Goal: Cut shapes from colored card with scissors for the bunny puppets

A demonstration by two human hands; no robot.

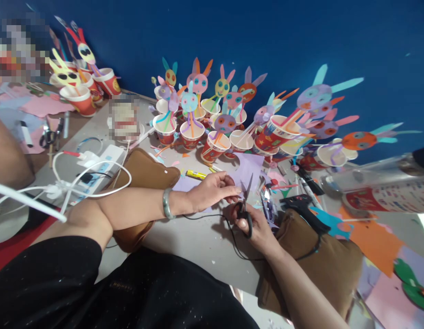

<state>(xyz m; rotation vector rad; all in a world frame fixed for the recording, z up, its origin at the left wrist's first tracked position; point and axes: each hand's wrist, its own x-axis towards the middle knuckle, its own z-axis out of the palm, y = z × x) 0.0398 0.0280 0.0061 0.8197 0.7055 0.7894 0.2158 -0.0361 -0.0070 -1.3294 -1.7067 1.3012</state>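
Observation:
My right hand point(258, 226) grips a pair of black-handled scissors point(245, 214), its fingers in the loops. The blades point up and away from me, slightly parted. Just left of the blades is my left hand point(212, 189), with a bracelet on the wrist. Its fingers are pinched together close to the blades; whatever they hold is too small to make out. Behind both hands lies a sheet of light purple paper point(248, 164) with cut edges. A yellow marker point(195, 174) rests beyond my left hand.
Paper cups with paper rabbit figures point(220, 137) line the blue wall. A glue gun point(303, 208) lies on a brown cushion point(314, 265) at right, near orange paper point(376, 237) and a clear bottle point(379, 176). A power strip point(102, 171) with white cables sits left; another person's arm point(9, 151) shows there.

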